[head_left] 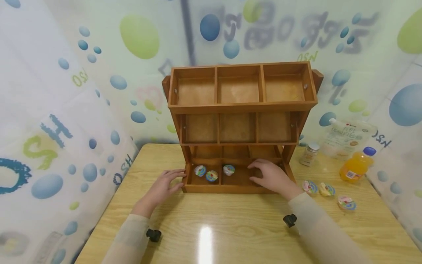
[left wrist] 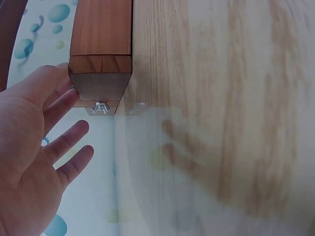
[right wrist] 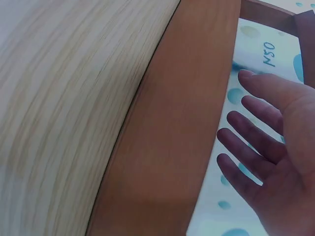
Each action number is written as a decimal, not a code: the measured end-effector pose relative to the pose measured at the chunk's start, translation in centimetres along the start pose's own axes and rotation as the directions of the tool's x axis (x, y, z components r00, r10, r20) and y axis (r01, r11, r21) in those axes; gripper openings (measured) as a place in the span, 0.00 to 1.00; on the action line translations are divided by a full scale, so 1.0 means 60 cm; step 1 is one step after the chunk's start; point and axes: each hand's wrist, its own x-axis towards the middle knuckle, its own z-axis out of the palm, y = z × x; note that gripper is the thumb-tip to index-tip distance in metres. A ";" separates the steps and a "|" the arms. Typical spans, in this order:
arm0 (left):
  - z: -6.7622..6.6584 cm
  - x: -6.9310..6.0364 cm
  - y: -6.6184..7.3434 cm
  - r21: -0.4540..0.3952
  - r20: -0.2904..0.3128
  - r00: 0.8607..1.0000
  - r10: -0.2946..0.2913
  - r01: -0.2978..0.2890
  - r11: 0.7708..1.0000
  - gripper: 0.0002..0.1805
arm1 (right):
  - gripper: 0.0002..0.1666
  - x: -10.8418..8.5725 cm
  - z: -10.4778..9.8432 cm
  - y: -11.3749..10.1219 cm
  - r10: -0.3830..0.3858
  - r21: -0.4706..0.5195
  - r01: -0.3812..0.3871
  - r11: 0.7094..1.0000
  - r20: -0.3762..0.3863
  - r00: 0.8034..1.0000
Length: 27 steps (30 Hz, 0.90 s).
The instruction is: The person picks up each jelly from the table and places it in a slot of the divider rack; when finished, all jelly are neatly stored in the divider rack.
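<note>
A brown wooden tiered rack [head_left: 242, 108] stands at the back of the table. In the head view, its lowest tray has two small lidded cups in the left compartment, a blue-lidded cup [head_left: 200, 170] and a green-and-yellow-lidded cup [head_left: 212, 176]. Another small lidded cup [head_left: 229, 169] sits in the middle compartment. My left hand [head_left: 165, 187] is at that tray's left end; in the left wrist view its fingers spread beside the wooden corner [left wrist: 101, 73], the thumb seemingly touching it. Above the tray's right part hovers my right hand [head_left: 268, 175], fingers loosely extended and holding nothing.
Right of the rack, a pink-lidded cup [head_left: 310, 187], a yellow-lidded cup [head_left: 327, 189] and another cup [head_left: 346, 202] lie on the table [head_left: 178, 227]. Behind them stand a shaker jar [head_left: 309, 154], a clear pouch [head_left: 343, 139] and an orange drink bottle [head_left: 356, 167].
</note>
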 end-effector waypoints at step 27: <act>-0.006 0.002 0.004 0.000 0.015 1.000 -0.009 0.009 1.000 0.21 | 0.20 -0.173 -0.103 0.103 0.103 -0.022 -0.104 0.994 -0.049 0.994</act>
